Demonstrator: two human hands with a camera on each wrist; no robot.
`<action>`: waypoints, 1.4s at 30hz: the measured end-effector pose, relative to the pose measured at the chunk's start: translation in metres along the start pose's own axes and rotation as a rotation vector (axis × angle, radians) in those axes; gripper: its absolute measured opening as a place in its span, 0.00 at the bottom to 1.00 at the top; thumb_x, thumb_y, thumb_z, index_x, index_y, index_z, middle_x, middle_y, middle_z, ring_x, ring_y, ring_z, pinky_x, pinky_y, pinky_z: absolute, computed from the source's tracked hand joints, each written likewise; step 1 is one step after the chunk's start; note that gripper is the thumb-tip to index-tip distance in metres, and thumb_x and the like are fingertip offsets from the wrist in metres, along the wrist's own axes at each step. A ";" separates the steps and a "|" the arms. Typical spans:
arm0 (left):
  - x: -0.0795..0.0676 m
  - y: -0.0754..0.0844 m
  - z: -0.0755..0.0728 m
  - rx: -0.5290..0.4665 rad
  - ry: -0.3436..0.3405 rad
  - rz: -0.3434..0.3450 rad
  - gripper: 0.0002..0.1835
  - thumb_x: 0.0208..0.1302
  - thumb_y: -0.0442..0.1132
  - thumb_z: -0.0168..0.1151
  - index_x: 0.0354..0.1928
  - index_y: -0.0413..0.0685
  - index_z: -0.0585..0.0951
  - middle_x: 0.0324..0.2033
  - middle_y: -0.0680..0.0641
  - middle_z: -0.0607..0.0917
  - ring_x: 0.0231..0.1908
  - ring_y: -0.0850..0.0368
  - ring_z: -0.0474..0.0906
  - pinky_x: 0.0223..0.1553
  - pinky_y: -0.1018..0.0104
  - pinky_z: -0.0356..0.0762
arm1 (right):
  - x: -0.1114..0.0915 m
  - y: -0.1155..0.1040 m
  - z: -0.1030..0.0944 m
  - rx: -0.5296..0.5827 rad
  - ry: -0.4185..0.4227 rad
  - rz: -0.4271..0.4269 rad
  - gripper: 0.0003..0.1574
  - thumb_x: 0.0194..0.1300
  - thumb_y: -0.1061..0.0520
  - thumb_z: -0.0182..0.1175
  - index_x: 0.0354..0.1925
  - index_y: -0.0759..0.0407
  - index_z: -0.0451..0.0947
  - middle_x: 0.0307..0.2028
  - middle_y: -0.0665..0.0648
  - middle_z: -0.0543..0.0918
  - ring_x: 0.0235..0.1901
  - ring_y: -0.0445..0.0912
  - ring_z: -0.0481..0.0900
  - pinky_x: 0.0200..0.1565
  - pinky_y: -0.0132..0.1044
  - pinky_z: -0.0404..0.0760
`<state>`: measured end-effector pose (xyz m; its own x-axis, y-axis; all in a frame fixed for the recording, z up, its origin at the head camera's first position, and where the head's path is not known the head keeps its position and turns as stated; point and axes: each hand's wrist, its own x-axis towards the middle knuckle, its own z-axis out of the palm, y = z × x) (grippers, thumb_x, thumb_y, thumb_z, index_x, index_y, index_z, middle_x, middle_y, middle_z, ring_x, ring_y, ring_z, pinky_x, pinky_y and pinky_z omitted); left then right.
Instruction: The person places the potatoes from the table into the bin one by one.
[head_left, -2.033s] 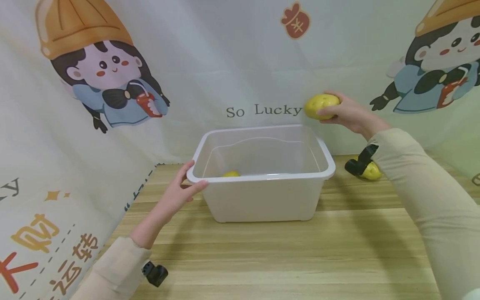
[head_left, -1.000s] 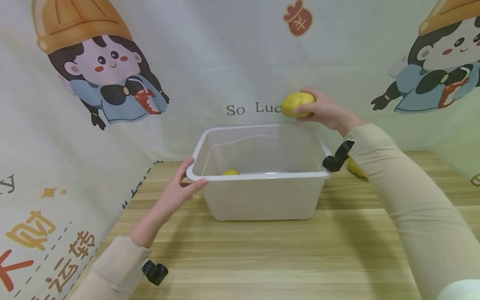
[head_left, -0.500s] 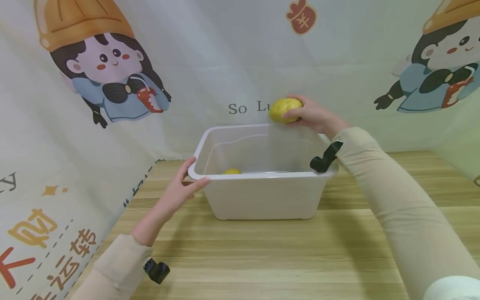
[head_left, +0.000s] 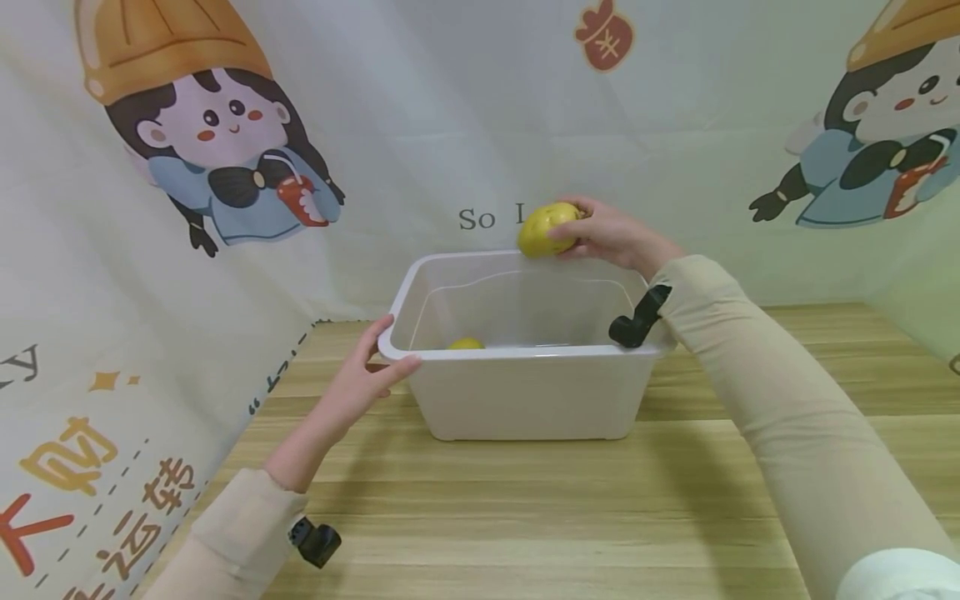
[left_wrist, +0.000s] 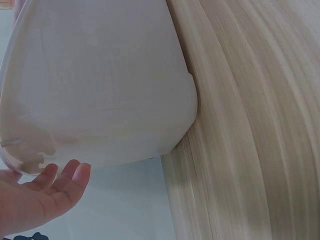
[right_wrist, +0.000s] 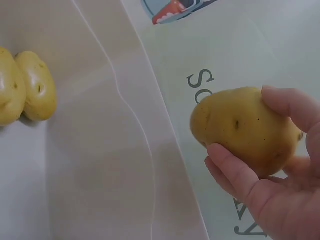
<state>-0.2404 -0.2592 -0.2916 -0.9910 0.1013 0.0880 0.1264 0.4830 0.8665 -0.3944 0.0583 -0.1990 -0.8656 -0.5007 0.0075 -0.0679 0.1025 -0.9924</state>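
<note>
My right hand point(head_left: 611, 237) holds a yellow potato point(head_left: 546, 229) above the back rim of a white plastic bin point(head_left: 525, 400). Thumb and fingers wrap one end of that potato in the right wrist view, leaving its other end bare. Two more potatoes point(right_wrist: 37, 86) lie side by side on the bin floor there; in the head view only one yellow top point(head_left: 467, 343) shows over the front rim. My left hand point(head_left: 358, 385) grips the bin's front left corner, thumb on the front rim and index finger along the left side. From the left wrist, its other fingers point(left_wrist: 75, 182) curl beneath the rim.
The bin stands on a wood-grain table point(head_left: 525, 517). Behind it hangs a pale printed curtain point(head_left: 420, 125), which also runs down the left side. A black wrist camera point(head_left: 637, 321) on the right sleeve overlaps the bin's right rim in the head view.
My right hand has carried the potato leftward and slightly down, from beyond the bin's right side to over its back rim. The potato on the table at right is now hidden. My left hand stays put.
</note>
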 end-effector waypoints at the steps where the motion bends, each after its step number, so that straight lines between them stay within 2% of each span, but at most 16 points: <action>1: 0.000 0.000 0.000 0.000 0.000 -0.001 0.41 0.62 0.50 0.57 0.71 0.56 0.46 0.63 0.41 0.61 0.54 0.43 0.68 0.42 0.61 0.68 | 0.000 0.000 0.000 -0.004 -0.004 0.001 0.38 0.64 0.66 0.50 0.68 0.61 0.48 0.52 0.57 0.63 0.46 0.47 0.70 0.57 0.45 0.68; 4: 0.000 0.000 0.000 -0.001 -0.001 -0.001 0.41 0.62 0.50 0.57 0.71 0.57 0.46 0.63 0.42 0.61 0.54 0.44 0.68 0.42 0.61 0.68 | 0.000 0.000 0.000 -0.027 -0.007 0.007 0.36 0.65 0.65 0.50 0.67 0.62 0.49 0.53 0.57 0.65 0.44 0.46 0.72 0.53 0.41 0.72; 6: 0.000 0.000 0.000 -0.002 -0.002 -0.001 0.41 0.62 0.50 0.58 0.71 0.57 0.46 0.63 0.42 0.61 0.53 0.44 0.68 0.42 0.61 0.68 | -0.001 0.000 0.000 -0.024 -0.001 0.015 0.37 0.66 0.65 0.49 0.68 0.61 0.47 0.58 0.61 0.63 0.48 0.50 0.72 0.52 0.40 0.73; 10: 0.000 -0.001 0.000 -0.002 0.001 -0.001 0.41 0.61 0.50 0.58 0.71 0.57 0.47 0.63 0.42 0.61 0.53 0.45 0.69 0.40 0.63 0.68 | -0.002 -0.003 0.000 -0.005 0.029 0.023 0.39 0.68 0.64 0.46 0.70 0.59 0.41 0.66 0.66 0.55 0.60 0.59 0.63 0.56 0.41 0.70; 12: 0.000 -0.001 0.000 -0.003 0.004 -0.002 0.42 0.61 0.50 0.58 0.71 0.57 0.47 0.63 0.42 0.61 0.52 0.45 0.69 0.40 0.63 0.68 | -0.002 -0.005 0.001 0.001 0.036 0.021 0.39 0.68 0.64 0.46 0.71 0.58 0.41 0.67 0.66 0.55 0.63 0.61 0.59 0.55 0.41 0.71; 19: 0.001 0.000 0.000 0.000 0.000 0.002 0.41 0.62 0.49 0.58 0.71 0.58 0.47 0.62 0.42 0.62 0.52 0.45 0.69 0.40 0.63 0.67 | -0.006 -0.010 0.002 -0.006 0.023 0.012 0.40 0.68 0.64 0.47 0.71 0.57 0.40 0.67 0.66 0.55 0.64 0.61 0.58 0.60 0.48 0.64; 24: 0.000 0.002 0.000 0.004 -0.005 0.009 0.40 0.62 0.49 0.57 0.71 0.57 0.47 0.63 0.41 0.62 0.53 0.44 0.69 0.41 0.62 0.67 | -0.009 -0.014 -0.003 -0.020 0.028 0.012 0.40 0.68 0.63 0.46 0.71 0.57 0.39 0.66 0.67 0.55 0.64 0.61 0.57 0.59 0.47 0.65; 33: 0.000 0.002 0.002 0.007 0.000 0.006 0.40 0.62 0.49 0.57 0.71 0.56 0.48 0.62 0.41 0.62 0.53 0.44 0.69 0.40 0.63 0.68 | -0.020 -0.018 -0.020 -0.015 0.052 0.018 0.41 0.68 0.63 0.46 0.71 0.54 0.37 0.67 0.65 0.53 0.64 0.60 0.56 0.61 0.48 0.62; 37: 0.000 0.001 0.002 0.003 0.004 -0.008 0.41 0.61 0.50 0.58 0.71 0.57 0.47 0.63 0.42 0.61 0.54 0.44 0.68 0.40 0.63 0.68 | -0.027 -0.019 -0.028 -0.066 0.055 0.016 0.43 0.68 0.61 0.48 0.72 0.53 0.37 0.68 0.65 0.51 0.65 0.60 0.56 0.60 0.48 0.63; 42: -0.001 0.000 0.002 -0.006 0.008 -0.024 0.43 0.61 0.51 0.58 0.71 0.58 0.46 0.65 0.42 0.58 0.56 0.44 0.67 0.43 0.61 0.69 | -0.037 -0.017 -0.038 -0.112 0.065 0.018 0.42 0.69 0.59 0.46 0.72 0.53 0.35 0.68 0.66 0.52 0.65 0.59 0.56 0.60 0.47 0.63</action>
<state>-0.2398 -0.2573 -0.2923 -0.9940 0.0827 0.0712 0.1023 0.4801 0.8712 -0.3801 0.1082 -0.1776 -0.8973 -0.4415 0.0014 -0.1040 0.2082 -0.9725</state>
